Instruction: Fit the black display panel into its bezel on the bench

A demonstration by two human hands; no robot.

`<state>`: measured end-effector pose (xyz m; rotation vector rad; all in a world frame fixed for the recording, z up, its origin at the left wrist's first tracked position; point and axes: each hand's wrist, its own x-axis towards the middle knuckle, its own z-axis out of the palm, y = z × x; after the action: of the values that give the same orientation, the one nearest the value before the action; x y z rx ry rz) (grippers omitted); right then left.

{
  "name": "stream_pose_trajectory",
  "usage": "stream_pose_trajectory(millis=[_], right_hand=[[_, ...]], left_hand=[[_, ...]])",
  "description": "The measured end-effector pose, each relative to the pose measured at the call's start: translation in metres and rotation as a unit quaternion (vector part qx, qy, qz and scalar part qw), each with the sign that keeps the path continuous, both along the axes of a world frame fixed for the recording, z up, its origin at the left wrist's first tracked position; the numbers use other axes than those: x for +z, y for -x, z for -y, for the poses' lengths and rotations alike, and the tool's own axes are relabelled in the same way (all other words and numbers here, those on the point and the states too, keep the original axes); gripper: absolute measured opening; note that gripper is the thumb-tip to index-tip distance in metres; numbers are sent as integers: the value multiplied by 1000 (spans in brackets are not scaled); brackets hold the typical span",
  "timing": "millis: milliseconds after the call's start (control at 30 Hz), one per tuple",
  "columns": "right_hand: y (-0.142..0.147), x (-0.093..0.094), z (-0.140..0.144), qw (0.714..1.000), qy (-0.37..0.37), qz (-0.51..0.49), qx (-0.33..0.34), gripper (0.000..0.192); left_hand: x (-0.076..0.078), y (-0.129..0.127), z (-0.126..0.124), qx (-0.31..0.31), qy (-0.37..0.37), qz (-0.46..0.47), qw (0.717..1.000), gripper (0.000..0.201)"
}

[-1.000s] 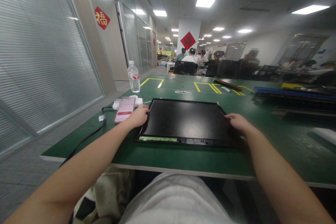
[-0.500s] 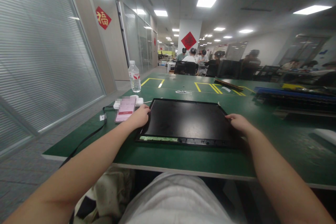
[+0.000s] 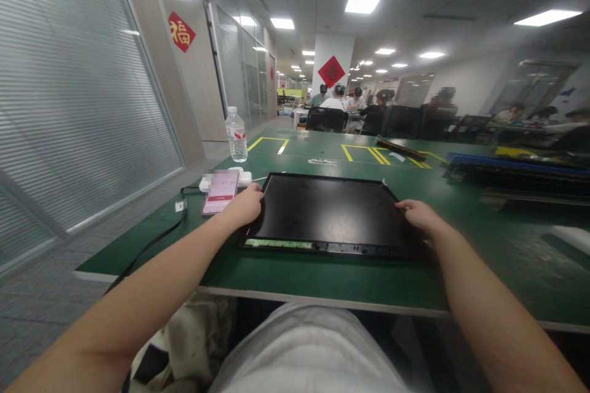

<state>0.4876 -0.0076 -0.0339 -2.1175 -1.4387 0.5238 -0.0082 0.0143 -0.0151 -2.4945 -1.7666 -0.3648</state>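
Observation:
A black flat display panel (image 3: 329,212) lies face up on the green table (image 3: 295,276) in front of me. Along its near edge runs a strip with a green circuit board (image 3: 279,244) at the left. My left hand (image 3: 249,202) grips the panel's left edge, fingers curled round the frame. On the opposite side, my right hand (image 3: 419,216) is closed on the right edge, thumb on top and the other fingers mostly hidden beneath or behind it.
Left of the panel are a phone (image 3: 221,191), white plugs (image 3: 242,177), a black cable (image 3: 157,245) and a water bottle (image 3: 236,135). Stacked long parts (image 3: 516,169) lie at the right, near a white piece (image 3: 571,236). People (image 3: 338,101) sit at tables farther back.

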Motion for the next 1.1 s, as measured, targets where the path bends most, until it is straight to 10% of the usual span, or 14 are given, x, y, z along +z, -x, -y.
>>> stream_pose_trajectory(millis=[900, 1100], right_hand=[[0, 2, 1, 1000, -9, 29, 2, 49], [-2, -2, 1, 999, -28, 16, -1, 45]], left_hand=[[1, 4, -3, -56, -16, 110, 992, 39], [11, 6, 11, -150, 5, 100, 984, 43]])
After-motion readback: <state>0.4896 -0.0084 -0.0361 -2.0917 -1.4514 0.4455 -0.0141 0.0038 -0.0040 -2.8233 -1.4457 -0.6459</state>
